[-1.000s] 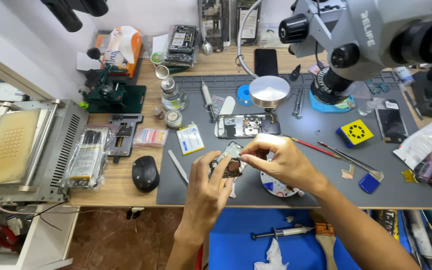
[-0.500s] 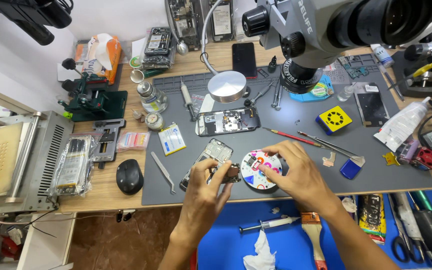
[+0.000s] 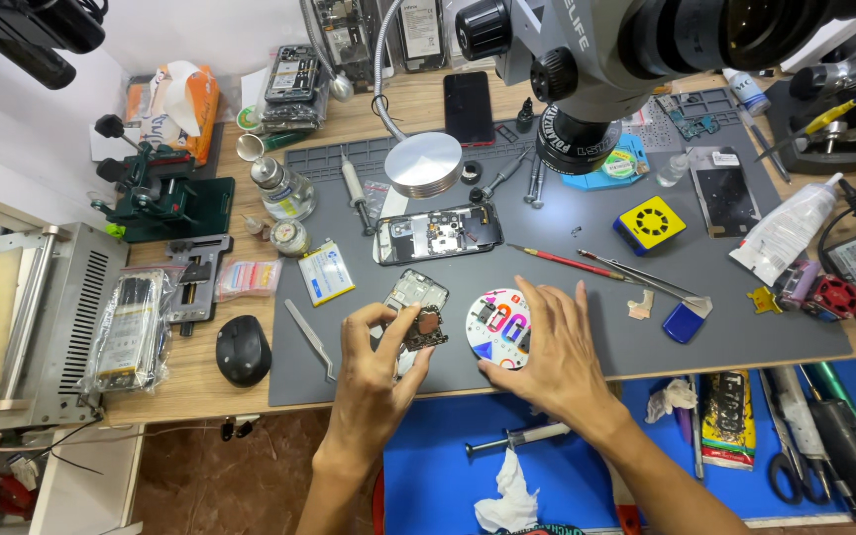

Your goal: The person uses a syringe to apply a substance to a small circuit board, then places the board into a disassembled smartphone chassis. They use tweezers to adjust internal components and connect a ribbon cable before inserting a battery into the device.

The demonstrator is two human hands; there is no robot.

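Wooden tabletop (image 3: pixel 200 372) carries a grey work mat (image 3: pixel 587 248), with a microscope (image 3: pixel 636 50) hanging over its far side and a metal-cased machine (image 3: pixel 42 317) at the left edge. On the mat, an opened phone (image 3: pixel 438 234) lies face down with its insides showing, just behind the 2 hands. A yellow square box (image 3: pixel 651 223) sits to the right, and red-handled tweezers (image 3: pixel 557 262) lie between it and the phone. The right hand (image 3: pixel 547 357) rests flat with fingers spread, its fingertips pressing on a round colourful disc (image 3: pixel 497 325). The left hand (image 3: pixel 374 372) pinches a small circuit board (image 3: pixel 424 329) between thumb and fingers, held just above the mat beside the disc. A black mouse (image 3: pixel 242 349) sits left of the mat.
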